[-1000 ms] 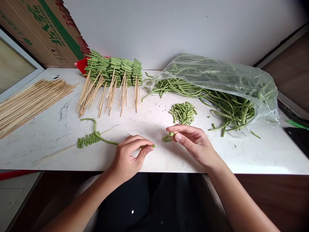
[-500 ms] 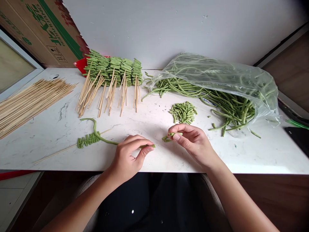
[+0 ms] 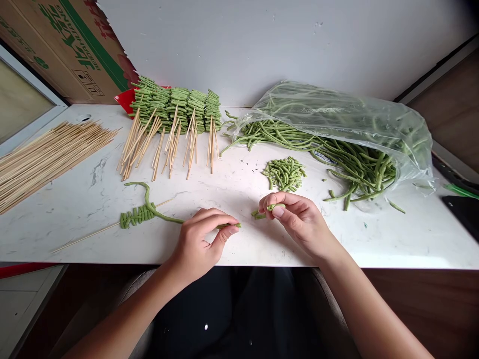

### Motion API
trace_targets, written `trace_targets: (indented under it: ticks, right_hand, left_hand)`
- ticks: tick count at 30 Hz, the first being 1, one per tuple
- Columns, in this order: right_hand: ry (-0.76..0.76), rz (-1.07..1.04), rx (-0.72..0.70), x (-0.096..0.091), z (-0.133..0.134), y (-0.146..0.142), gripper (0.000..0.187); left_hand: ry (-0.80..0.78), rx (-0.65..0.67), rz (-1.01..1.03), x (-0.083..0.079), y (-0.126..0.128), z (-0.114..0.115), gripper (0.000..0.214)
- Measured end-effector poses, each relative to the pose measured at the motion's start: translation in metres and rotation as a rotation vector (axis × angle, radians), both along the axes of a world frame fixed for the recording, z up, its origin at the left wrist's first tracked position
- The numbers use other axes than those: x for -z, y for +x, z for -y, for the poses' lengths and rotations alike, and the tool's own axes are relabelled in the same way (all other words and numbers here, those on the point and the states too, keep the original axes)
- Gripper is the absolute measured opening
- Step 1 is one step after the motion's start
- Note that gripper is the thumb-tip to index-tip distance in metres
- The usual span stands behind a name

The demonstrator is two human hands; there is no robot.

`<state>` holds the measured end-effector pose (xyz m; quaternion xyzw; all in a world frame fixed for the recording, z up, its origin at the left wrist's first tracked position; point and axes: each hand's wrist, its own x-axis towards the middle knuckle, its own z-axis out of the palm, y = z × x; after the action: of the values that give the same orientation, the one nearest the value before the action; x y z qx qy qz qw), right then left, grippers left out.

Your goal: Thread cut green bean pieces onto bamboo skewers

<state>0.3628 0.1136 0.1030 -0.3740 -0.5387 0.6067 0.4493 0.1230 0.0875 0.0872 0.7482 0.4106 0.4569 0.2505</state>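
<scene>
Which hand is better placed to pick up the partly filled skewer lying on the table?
Probably the left hand: the skewer lies on its side, much nearer, though that hand holds a long bean. The right hand is farther off, pinching a short bean piece.

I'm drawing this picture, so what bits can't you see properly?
All in the head view:
The middle of the long green bean: hidden under the left hand.
Parts of the small bean pieces: covered by the right hand.
The far-left ends of the bare skewers: cut off by the left edge.
Details deep inside the plastic bag: blurred by its cloudy film.
</scene>
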Motion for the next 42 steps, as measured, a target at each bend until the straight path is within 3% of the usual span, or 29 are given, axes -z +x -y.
trace_targets:
  ticks: [42]
  right_hand:
    - [-0.024,-0.069,-0.055,0.0011,0.0004,-0.0031,0.023]
  left_hand:
    - [-0.009,-0.004,-0.004,0.0017,-0.0009,0.0008,0.008]
